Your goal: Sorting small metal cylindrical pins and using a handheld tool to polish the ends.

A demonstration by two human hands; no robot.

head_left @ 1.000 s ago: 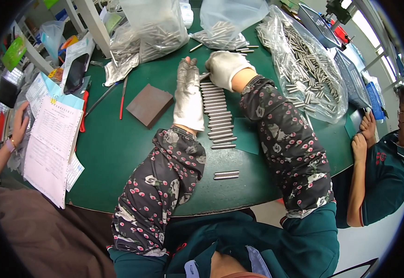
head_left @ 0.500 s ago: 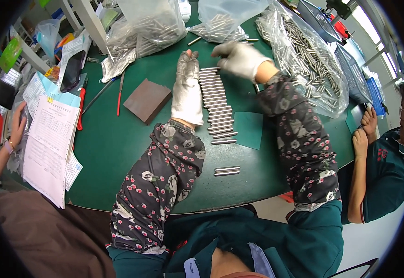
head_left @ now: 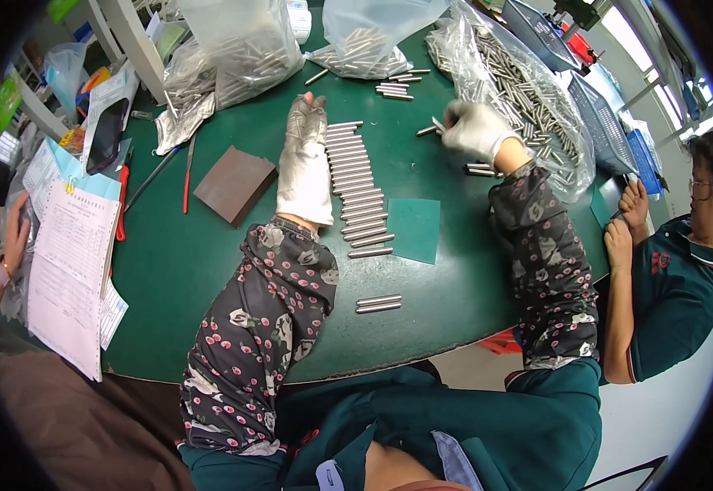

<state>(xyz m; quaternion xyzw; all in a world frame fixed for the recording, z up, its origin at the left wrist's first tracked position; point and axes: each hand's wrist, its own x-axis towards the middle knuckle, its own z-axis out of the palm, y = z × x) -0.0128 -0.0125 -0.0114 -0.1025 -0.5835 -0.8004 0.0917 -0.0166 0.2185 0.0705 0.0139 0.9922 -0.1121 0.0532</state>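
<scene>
A column of short steel pins [head_left: 356, 182] lies side by side on the green table. My left hand [head_left: 303, 168], in a pale glove, rests along the column's left side with fingers stretched out. To the right of the column, my gloved right hand [head_left: 479, 131] is closed in a pinch at a steel pin [head_left: 427, 131], partly hidden by the fingertips. A few more pins [head_left: 481, 170] lie just below that hand. Two pins [head_left: 378, 304] sit apart, nearer the table's front edge. Further loose pins [head_left: 395, 90] lie beyond the column.
Clear bags of pins [head_left: 528, 98] stand at the back and right. A brown block [head_left: 235, 185] sits left of my left hand, a green sheet [head_left: 415, 229] right of the column. Papers [head_left: 70, 278] and a red-handled tool [head_left: 188, 184] lie left. People sit at both sides.
My right hand has moved from the column's far end to the right and closer to me, beside the loose pins. My left hand keeps its place along the column. The whole view has shifted slightly.
</scene>
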